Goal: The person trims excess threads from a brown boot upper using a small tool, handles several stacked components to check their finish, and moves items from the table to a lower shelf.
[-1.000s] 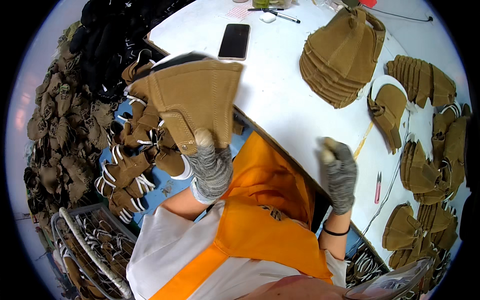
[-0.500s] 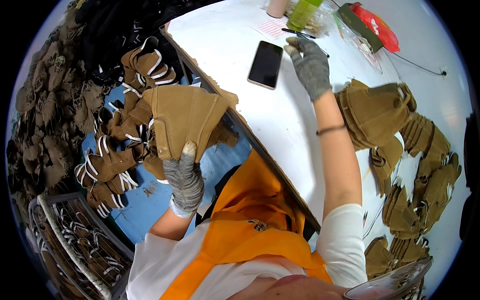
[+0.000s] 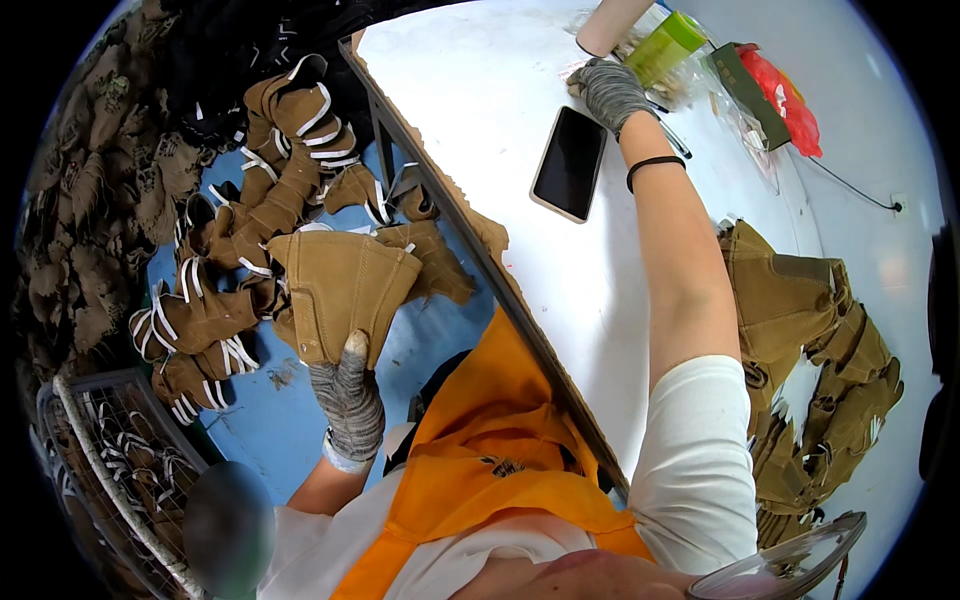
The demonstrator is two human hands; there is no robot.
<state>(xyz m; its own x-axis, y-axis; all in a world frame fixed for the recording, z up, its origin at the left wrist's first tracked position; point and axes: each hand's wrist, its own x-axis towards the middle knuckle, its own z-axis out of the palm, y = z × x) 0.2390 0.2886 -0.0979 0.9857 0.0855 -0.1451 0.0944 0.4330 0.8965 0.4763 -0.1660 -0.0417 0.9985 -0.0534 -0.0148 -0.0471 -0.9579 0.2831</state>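
My left hand [image 3: 348, 405], in a grey knit glove, grips the lower edge of a brown suede boot upper [image 3: 345, 285] with the thumb on top. Stitched seams run down the piece, which is held up left of the white table [image 3: 480, 95]. Far out over the tabletop, my right hand [image 3: 608, 92], also gloved, has its fingers drawn together beside a green cup [image 3: 668, 48]. What those fingers hold, if anything, is hidden. A black-screened phone [image 3: 570, 163] lies just nearer than this hand, and a pen [image 3: 675, 138] is to its right.
Brown uppers with white edging [image 3: 215, 315] are heaped on a blue surface at left. A wire basket [image 3: 120, 470] of more pieces stands at lower left. Stacked brown uppers [image 3: 785, 300] lie along the right. A red plastic bag [image 3: 780, 100] and a thick roll [image 3: 608, 25] are at the back.
My right hand has moved farther out past the phone, its fingers drawing in. My left hand has come lower and slightly left with the boot upper. The head view has shifted.
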